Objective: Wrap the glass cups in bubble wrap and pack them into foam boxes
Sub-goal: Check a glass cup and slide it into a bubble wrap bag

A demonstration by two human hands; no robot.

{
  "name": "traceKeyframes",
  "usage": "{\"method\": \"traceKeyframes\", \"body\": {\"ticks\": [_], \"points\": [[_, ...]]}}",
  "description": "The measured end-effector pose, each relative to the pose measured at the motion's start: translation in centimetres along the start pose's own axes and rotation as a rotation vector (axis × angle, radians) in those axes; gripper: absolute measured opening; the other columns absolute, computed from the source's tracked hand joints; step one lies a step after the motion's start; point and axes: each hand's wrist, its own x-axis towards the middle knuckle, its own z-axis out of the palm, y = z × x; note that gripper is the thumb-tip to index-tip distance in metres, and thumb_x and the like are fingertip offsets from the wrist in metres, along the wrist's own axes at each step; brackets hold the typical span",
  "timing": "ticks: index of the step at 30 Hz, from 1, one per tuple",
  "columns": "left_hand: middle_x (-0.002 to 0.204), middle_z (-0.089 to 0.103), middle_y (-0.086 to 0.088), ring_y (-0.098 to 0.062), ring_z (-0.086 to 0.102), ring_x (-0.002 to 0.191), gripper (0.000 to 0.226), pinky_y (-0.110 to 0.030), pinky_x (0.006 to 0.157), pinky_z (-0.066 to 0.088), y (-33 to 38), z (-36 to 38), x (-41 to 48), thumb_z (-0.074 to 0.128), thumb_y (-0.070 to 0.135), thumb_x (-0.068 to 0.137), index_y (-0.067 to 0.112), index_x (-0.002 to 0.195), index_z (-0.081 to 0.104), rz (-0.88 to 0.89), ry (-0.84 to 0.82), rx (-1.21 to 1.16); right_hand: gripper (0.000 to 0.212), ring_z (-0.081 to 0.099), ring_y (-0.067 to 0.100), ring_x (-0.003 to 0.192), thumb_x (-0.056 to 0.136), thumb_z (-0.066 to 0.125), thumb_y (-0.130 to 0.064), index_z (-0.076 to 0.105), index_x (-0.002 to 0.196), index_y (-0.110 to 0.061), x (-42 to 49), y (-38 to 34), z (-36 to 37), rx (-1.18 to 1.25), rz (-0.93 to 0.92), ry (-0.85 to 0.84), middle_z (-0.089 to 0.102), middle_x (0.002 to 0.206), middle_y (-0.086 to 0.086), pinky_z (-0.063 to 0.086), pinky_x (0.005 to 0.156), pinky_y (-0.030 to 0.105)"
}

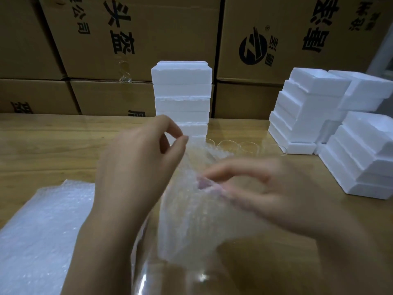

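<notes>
Bubble wrap sheet drapes over a glass cup low between the arms. The left hand pinches its top edge, and the blurred right hand seems to pinch its middle. A slack pinch could let the wrap slide off the cup.

Smooth, faintly sheened wooden table, matt grainy white foam boxes, translucent bumpy plastic bubble wrap, clear glossy glass cups, matt brown cardboard cartons
</notes>
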Motion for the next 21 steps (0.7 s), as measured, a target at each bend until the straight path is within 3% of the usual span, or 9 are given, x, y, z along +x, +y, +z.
{"method": "traceKeyframes", "body": {"ticks": [3, 6, 8, 10, 12, 14, 16, 19, 21], "points": [[0.054, 0.055, 0.008, -0.013, 0.055, 0.055, 0.007, -0.044, 0.057, 0.049, -0.7, -0.2, 0.2, 0.061, 0.029, 0.087, 0.025, 0.081, 0.061, -0.041, 0.023, -0.028, 0.020, 0.070, 0.012, 0.083, 0.094, 0.050, -0.022, 0.070, 0.096, -0.024, -0.9, 0.3, -2.2, 0.132, -0.136, 0.473, 0.073, 0.085, -0.007, 0.053, 0.077, 0.021], [0.054, 0.054, 0.007, -0.013, 0.054, 0.054, 0.007, -0.044, 0.056, 0.049, -1.3, -0.6, 0.3, 0.062, 0.029, 0.086, 0.025, 0.080, 0.063, -0.054, 0.055, -0.074, 0.018, 0.069, 0.010, 0.081, 0.095, 0.052, -0.028, 0.068, 0.090, -0.032, -1.5, 1.8, -3.9, -0.022, 0.032, 0.623, 0.072, 0.084, -0.007, 0.054, 0.073, 0.021], [0.054, 0.056, 0.006, -0.014, 0.056, 0.053, 0.006, -0.044, 0.055, 0.050, -1.5, -0.8, 0.3, 0.062, 0.030, 0.085, 0.026, 0.081, 0.063, -0.059, 0.051, -0.088, 0.011, 0.065, 0.002, 0.081, 0.091, 0.054, -0.041, 0.065, 0.091, -0.039, -1.9, 3.6, -4.3, -0.252, 0.326, 0.444, 0.069, 0.089, -0.016, 0.055, 0.071, 0.026], [0.055, 0.058, 0.006, -0.015, 0.058, 0.054, 0.006, -0.045, 0.056, 0.051, -1.6, -0.7, 0.3, 0.061, 0.031, 0.085, 0.027, 0.080, 0.062, -0.073, 0.021, -0.081, 0.009, 0.060, -0.003, 0.087, 0.089, 0.054, -0.044, 0.058, 0.097, -0.045, -1.8, 5.4, -3.8, -0.484, 0.614, 0.133, 0.064, 0.099, -0.019, 0.053, 0.077, 0.028], [0.055, 0.059, 0.007, -0.014, 0.058, 0.055, 0.006, -0.045, 0.058, 0.051, -1.7, -0.4, 0.4, 0.061, 0.031, 0.085, 0.029, 0.079, 0.061, -0.091, -0.028, -0.060, 0.027, 0.056, 0.005, 0.103, 0.092, 0.057, -0.038, 0.053, 0.118, -0.040, -1.3, 7.2, -2.6, -0.554, 0.801, -0.103, 0.057, 0.119, -0.014, 0.048, 0.089, 0.030], [0.056, 0.059, 0.008, -0.014, 0.058, 0.058, 0.007, -0.046, 0.060, 0.051, -1.7, -0.1, 0.4, 0.061, 0.031, 0.085, 0.031, 0.078, 0.060, -0.119, -0.055, -0.044, 0.046, 0.050, 0.014, 0.117, 0.092, 0.058, -0.032, 0.043, 0.136, -0.032, -0.5, 8.9, -1.3, -0.576, 0.858, -0.202, 0.048, 0.136, -0.008, 0.043, 0.096, 0.031], [0.057, 0.060, 0.009, -0.014, 0.059, 0.060, 0.007, -0.045, 0.061, 0.051, -1.9, 0.2, 0.4, 0.060, 0.032, 0.085, 0.031, 0.078, 0.060, -0.135, -0.055, -0.027, 0.050, 0.049, 0.018, 0.119, 0.092, 0.058, -0.029, 0.041, 0.139, -0.031, 0.0, 10.3, -0.2, -0.618, 0.839, -0.237, 0.048, 0.137, -0.006, 0.043, 0.097, 0.033], [0.057, 0.059, 0.010, -0.013, 0.059, 0.059, 0.008, -0.042, 0.060, 0.050, -2.2, 0.4, 0.5, 0.061, 0.032, 0.085, 0.031, 0.077, 0.059, -0.138, -0.036, -0.009, 0.028, 0.057, 0.021, 0.103, 0.092, 0.055, -0.022, 0.056, 0.120, -0.022, 0.3, 11.9, 0.9, -0.617, 0.802, -0.285, 0.062, 0.110, 0.000, 0.047, 0.091, 0.035], [0.057, 0.059, 0.010, -0.012, 0.058, 0.059, 0.008, -0.040, 0.059, 0.050, -2.4, 0.6, 0.6, 0.060, 0.032, 0.086, 0.031, 0.078, 0.060, -0.141, -0.034, 0.002, 0.022, 0.057, 0.021, 0.095, 0.096, 0.050, -0.021, 0.059, 0.114, -0.014, 0.2, 12.5, 1.4, -0.599, 0.824, -0.328, 0.061, 0.098, 0.001, 0.048, 0.088, 0.033]]}}
